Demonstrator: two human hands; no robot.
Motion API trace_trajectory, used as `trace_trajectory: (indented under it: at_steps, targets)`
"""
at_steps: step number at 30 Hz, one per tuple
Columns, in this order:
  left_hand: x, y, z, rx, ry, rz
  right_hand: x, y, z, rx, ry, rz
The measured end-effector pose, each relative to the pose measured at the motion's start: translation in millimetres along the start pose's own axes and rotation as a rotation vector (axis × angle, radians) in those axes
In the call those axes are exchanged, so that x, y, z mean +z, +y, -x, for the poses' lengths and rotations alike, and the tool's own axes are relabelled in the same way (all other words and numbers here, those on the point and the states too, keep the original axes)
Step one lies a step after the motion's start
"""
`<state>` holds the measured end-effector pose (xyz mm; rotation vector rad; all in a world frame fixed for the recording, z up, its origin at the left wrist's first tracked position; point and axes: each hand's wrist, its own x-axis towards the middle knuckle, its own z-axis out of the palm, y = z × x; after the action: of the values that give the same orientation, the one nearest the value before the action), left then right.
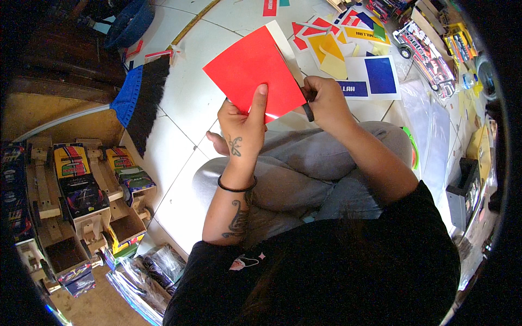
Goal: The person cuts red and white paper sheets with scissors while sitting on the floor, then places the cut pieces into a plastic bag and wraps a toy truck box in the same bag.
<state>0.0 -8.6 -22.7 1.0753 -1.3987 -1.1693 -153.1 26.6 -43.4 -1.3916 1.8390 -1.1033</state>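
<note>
Red square sheet of sticky paper (253, 73) is up over my lap. My left hand (242, 122) pinches its bottom edge. My right hand (326, 98) grips black scissors (309, 108) at its side, cutting. Next snip needs steady hands.

Left hand (242, 127) raised, fingers pinching, right hand (326, 100) clenched

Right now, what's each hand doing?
Left hand: closed on the red sheet.
Right hand: closed on black scissors at the sheet's edge.
</note>
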Motion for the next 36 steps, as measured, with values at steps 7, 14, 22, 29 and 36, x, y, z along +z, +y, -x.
trace_trajectory:
  at_steps: [7,14,22,29,36]
  targets:
    - [1.4,-0.9,1.0,-0.027,-0.029,-0.071,-4.8,-8.4,-1.6,-0.018,0.058,0.048]
    - [3.8,1.7,2.7,-0.013,-0.042,-0.038,-7.3,-9.2,-1.1,0.01,0.033,0.021]
    - [4.5,3.3,2.8,-0.011,-0.04,-0.011,-7.7,-5.0,-1.9,-0.017,0.028,0.045]
    - [5.9,9.2,6.8,-0.074,-0.109,-0.047,-6.6,-3.0,-3.9,0.024,0.07,-0.056]
    - [5.5,9.7,6.9,-0.118,-0.122,-0.05,-9.5,-2.6,-3.9,0.027,0.038,-0.007]
